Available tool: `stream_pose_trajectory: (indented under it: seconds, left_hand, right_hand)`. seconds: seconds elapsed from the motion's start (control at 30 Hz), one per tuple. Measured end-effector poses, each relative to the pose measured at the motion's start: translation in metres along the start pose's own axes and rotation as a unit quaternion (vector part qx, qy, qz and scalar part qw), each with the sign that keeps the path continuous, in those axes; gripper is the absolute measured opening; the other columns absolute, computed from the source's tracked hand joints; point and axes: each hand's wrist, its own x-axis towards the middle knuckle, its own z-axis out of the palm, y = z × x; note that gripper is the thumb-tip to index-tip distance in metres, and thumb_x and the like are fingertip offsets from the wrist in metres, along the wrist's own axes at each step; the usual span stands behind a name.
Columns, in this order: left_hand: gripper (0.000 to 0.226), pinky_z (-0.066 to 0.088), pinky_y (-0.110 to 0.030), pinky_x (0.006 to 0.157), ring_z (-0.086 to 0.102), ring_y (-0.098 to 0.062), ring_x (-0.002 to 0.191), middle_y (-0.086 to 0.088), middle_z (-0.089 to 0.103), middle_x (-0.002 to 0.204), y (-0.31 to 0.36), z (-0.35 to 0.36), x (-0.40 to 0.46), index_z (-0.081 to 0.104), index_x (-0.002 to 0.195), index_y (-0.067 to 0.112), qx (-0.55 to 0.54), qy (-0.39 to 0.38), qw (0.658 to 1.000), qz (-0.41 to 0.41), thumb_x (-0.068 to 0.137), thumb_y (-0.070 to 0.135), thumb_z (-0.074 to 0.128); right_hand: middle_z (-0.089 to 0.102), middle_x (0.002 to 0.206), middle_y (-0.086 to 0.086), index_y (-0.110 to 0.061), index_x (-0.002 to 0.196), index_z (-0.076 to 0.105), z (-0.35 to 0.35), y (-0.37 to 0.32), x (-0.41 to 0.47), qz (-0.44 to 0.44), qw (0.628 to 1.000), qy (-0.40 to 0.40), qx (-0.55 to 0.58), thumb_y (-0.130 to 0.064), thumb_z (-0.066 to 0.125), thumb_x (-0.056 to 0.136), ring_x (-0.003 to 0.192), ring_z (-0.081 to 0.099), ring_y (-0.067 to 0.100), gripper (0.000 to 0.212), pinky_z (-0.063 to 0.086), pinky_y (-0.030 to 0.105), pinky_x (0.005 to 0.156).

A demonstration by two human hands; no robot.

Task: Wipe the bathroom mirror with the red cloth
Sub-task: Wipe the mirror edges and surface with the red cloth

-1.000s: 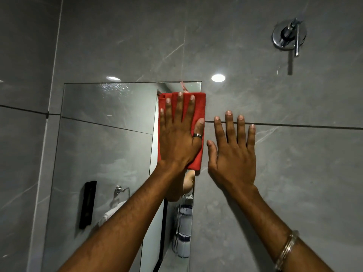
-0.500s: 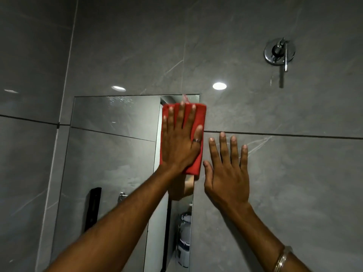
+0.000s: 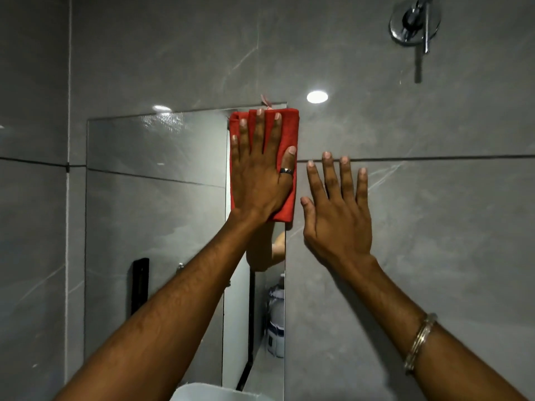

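Note:
A frameless mirror (image 3: 156,215) is set into the grey tiled wall on the left. The folded red cloth (image 3: 289,209) lies flat against its top right corner, its right edge overlapping the tile. My left hand (image 3: 260,175), with a ring on one finger, presses flat on the cloth with fingers spread and pointing up. My right hand (image 3: 338,215) rests flat and open on the bare tile just right of the mirror's edge, holding nothing. A metal bangle (image 3: 419,342) sits on that wrist.
A chrome wall valve (image 3: 414,21) is mounted high on the right. The mirror reflects a black fitting (image 3: 139,285), a door edge and a white-and-blue bottle (image 3: 275,325). A white basin rim (image 3: 214,393) shows at the bottom. A ceiling light reflects on the tile (image 3: 317,96).
The view has shifted, so the valve now sits higher in frame. My left hand and the cloth stay pressed at the mirror's top right corner; my right hand remains on the tile.

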Motion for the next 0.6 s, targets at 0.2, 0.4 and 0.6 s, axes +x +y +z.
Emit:
stream_pose_trajectory:
  seconds: [0.2, 0.4, 0.6]
  left_hand:
    - [0.07, 0.008, -0.059, 0.129, 0.007, -0.039, 0.16, -0.016, 0.014, 0.172, 0.002, 0.007, -0.076, 0.02, 0.163, 0.011, -0.013, -0.009, 1.0, -0.007, 0.106, 0.051, 0.029]
    - [0.069, 0.007, -0.058, 0.129, 0.008, -0.04, 0.159, -0.018, 0.016, 0.171, 0.002, 0.022, -0.177, 0.018, 0.162, 0.012, -0.007, -0.036, 0.999, -0.017, 0.107, 0.053, 0.023]
    - [0.069, -0.007, -0.051, 0.129, -0.016, -0.026, 0.159, 0.002, -0.021, 0.17, -0.002, 0.036, -0.268, -0.007, 0.162, 0.024, -0.01, -0.052, 0.998, -0.024, 0.107, 0.055, 0.021]
  right_hand:
    - [0.003, 0.178, 0.009, -0.023, 0.169, 0.008, -0.001, -0.01, -0.035, -0.005, 1.0, -0.007, 0.015, -0.049, 0.023, 0.109, 0.165, 0.003, 0.032, 0.067, 0.001, 0.055, 0.132]
    - [0.008, 0.177, 0.01, -0.019, 0.169, 0.012, 0.0, -0.026, -0.104, -0.016, 0.999, -0.038, 0.028, -0.046, 0.028, 0.109, 0.164, 0.007, 0.034, 0.067, 0.001, 0.055, 0.132]
    - [0.018, 0.175, 0.012, -0.017, 0.168, 0.019, 0.003, -0.033, -0.181, -0.036, 0.997, -0.069, 0.025, -0.041, 0.029, 0.11, 0.163, 0.001, 0.029, 0.063, -0.002, 0.052, 0.133]
